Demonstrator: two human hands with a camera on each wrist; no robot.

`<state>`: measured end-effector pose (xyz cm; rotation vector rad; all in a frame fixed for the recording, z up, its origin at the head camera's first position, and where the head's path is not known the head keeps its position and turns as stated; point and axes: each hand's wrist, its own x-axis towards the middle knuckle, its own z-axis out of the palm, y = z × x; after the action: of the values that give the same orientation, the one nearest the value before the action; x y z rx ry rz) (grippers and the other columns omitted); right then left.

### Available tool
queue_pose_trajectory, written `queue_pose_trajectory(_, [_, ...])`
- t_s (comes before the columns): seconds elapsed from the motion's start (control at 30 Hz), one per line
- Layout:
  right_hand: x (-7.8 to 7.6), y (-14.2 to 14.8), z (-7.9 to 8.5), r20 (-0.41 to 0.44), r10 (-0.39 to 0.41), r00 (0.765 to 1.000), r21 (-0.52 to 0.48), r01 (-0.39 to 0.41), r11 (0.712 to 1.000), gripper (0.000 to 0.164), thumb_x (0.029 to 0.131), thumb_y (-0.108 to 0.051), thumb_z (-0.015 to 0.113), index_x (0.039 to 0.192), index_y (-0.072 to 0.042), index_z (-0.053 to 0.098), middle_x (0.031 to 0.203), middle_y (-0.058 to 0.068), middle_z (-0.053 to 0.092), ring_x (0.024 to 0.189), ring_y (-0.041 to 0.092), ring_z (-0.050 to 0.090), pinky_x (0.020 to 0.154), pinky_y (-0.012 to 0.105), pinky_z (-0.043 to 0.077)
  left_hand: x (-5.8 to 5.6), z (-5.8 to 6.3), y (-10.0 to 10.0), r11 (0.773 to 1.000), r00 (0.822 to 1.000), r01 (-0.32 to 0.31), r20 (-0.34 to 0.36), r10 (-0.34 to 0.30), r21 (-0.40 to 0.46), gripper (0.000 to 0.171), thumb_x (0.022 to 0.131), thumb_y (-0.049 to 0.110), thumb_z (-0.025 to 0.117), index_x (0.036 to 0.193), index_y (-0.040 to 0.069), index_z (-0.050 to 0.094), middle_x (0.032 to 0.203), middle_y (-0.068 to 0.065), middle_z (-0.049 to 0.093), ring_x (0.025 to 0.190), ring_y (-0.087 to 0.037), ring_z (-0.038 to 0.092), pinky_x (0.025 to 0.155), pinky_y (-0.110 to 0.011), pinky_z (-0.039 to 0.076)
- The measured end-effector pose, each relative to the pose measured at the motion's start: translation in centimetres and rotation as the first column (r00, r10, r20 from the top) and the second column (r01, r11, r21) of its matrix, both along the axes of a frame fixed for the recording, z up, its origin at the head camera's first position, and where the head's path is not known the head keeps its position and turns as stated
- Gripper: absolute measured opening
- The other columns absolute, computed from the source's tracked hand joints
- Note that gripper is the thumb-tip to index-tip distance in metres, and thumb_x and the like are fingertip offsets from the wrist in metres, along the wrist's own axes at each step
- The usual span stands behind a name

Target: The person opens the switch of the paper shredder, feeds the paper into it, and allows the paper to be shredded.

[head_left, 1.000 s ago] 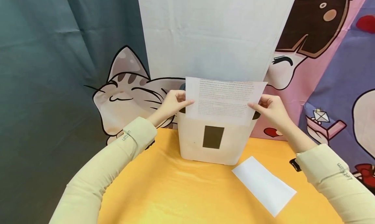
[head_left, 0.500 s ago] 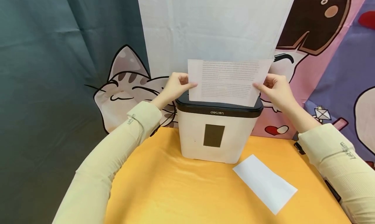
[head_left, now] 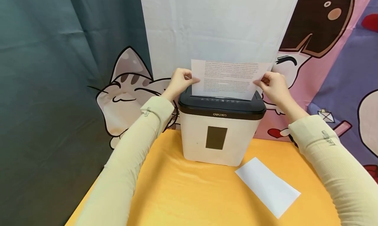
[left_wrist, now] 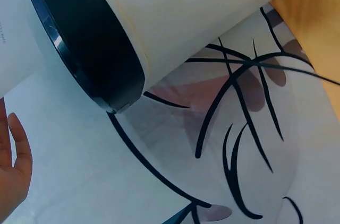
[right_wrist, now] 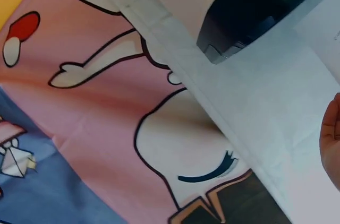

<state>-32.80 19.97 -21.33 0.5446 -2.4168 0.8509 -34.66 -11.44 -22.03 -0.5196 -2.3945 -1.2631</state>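
A printed sheet of paper (head_left: 227, 78) stands upright over a paper shredder (head_left: 195, 137) with a white bin and black top. Its lower edge meets the top of the shredder, around the slot. My left hand (head_left: 180, 82) pinches the sheet's left edge between thumb and fingers. On the opposite edge my right hand (head_left: 274, 86) pinches it the same way. The left wrist view catches part of the left hand (left_wrist: 15, 160) at its border, beside the shredder's dark lid (left_wrist: 79, 33). Only a bit of the right hand (right_wrist: 330, 144) shows in the right wrist view.
A blank white sheet (head_left: 268, 186) lies on the yellow tablecloth (head_left: 177, 193), to the right in front of the shredder. Behind it hangs a cartoon-printed cloth (head_left: 218, 25) with a cat and other figures.
Both hands first raised the printed sheet from in front of the shredder, uncovering its black top. Since then the sheet has moved back and down onto that top.
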Motion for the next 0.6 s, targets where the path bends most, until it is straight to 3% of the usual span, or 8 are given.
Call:
queue_pose_trajectory(0.13, [-0.8,0.0,-0.4,0.004,0.004,1.000,0.003,-0.004,1.000,0.019,0.087,-0.004,0.065,0.101,0.009,0.067,0.095,0.031,0.067,0.060,-0.025,0.041,0.056,0.001,0.033,-0.5,-0.3,0.2,0.999,0.999,-0.050,-0.002,0.050,0.008,0.044,0.083,0.016,0.073,0.053,0.010,0.041,0.067,-0.016,0.061,0.074,-0.019,0.063,0.061,-0.022,0.040])
queue_pose_trajectory(0.33, [-1.3,-0.1,-0.8,0.011,-0.011,1.000,0.007,0.011,1.000,0.019,0.087,-0.004,0.065,0.101,0.009,0.067,0.095,0.030,0.067,0.059,-0.021,0.041,0.053,0.005,0.033,-0.8,-1.0,0.4,0.998,0.998,-0.055,-0.006,0.055,0.018,0.044,0.083,0.015,0.073,0.052,0.010,0.042,0.054,0.000,0.048,0.054,-0.009,0.039,0.055,-0.021,0.031])
queue_pose_trajectory(0.6, [-1.7,-0.1,-2.0,0.026,-0.018,0.999,-0.001,0.018,1.000,0.017,0.086,-0.004,0.066,0.098,0.009,0.068,0.090,0.030,0.068,0.057,-0.016,0.042,0.053,0.008,0.034,-1.1,-2.2,0.6,0.997,0.997,-0.078,-0.019,0.078,-0.014,0.031,0.082,0.014,0.073,0.060,0.000,0.057,0.061,-0.004,0.058,0.060,-0.010,0.042,0.057,-0.019,0.033])
